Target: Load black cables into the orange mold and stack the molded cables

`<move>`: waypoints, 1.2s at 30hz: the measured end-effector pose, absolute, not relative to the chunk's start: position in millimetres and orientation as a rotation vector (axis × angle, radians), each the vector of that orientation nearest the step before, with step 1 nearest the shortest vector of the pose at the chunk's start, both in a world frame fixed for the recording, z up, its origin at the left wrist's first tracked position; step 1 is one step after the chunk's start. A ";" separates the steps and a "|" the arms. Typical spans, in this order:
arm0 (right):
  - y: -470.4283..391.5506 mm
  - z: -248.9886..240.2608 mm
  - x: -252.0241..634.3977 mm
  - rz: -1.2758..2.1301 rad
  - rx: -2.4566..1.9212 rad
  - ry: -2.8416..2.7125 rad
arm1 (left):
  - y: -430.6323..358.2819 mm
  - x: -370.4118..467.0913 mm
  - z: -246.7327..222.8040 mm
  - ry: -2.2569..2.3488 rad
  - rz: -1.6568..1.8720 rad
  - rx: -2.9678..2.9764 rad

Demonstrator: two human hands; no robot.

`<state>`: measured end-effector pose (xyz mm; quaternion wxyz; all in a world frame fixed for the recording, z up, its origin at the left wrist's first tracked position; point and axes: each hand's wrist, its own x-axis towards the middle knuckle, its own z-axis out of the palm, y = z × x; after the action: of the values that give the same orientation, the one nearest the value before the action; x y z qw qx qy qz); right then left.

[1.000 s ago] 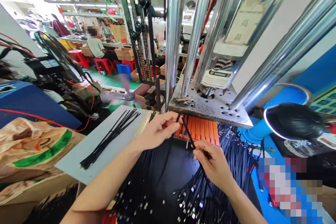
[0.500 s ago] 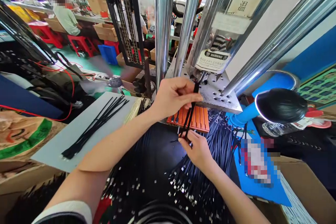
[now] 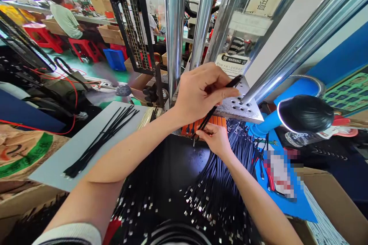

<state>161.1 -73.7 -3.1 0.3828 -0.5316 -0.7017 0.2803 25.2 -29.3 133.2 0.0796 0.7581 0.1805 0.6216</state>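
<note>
My left hand (image 3: 198, 93) is closed in a pinch around some thin black cables (image 3: 211, 114), whose upper ends poke out past the fingertips towards the right. Lower down, my right hand (image 3: 216, 138) grips the same cables between thumb and fingers. It is right at the front of an orange slotted block (image 3: 188, 127), where a few small dark pieces sit in the slots. Above the block is a metal plate with holes (image 3: 244, 109), partly covered by my left hand. How many cables I hold cannot be made out.
Many black cables with silvery ends (image 3: 201, 203) spread over the dark bench. A grey board (image 3: 57, 170) at left carries another cable bundle (image 3: 96, 141). Steel columns (image 3: 174, 26) rise behind. A blue-armed lamp (image 3: 306, 114) stands right; a fan (image 3: 123, 90) turns at left.
My left hand has moved slightly up and right, tilting the cables' upper ends to the right. My right hand has risen a little, closer to the orange block.
</note>
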 end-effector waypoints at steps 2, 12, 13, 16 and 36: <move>-67.7 -5.0 165.0 0.664 -1.383 -1.749 | -29.5 25.0 133.4 0.513 1.829 2.267; -12.1 -24.0 173.0 0.600 -1.498 -1.627 | -35.8 -13.7 7.5 0.713 1.002 2.695; -10.1 -25.5 173.3 0.608 -1.504 -1.632 | -35.4 -18.1 -6.8 0.682 0.825 2.846; -11.1 -27.2 175.1 0.628 -1.523 -1.659 | -34.8 -24.6 -35.3 0.595 0.511 3.091; -29.3 -21.8 178.8 0.232 -1.805 -2.008 | 51.8 41.4 -4.9 1.197 0.472 2.320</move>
<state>178.8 -29.3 -21.8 0.2140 -0.6506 -0.7239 0.0836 41.4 51.8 -4.9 0.2419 0.8485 0.4379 0.1727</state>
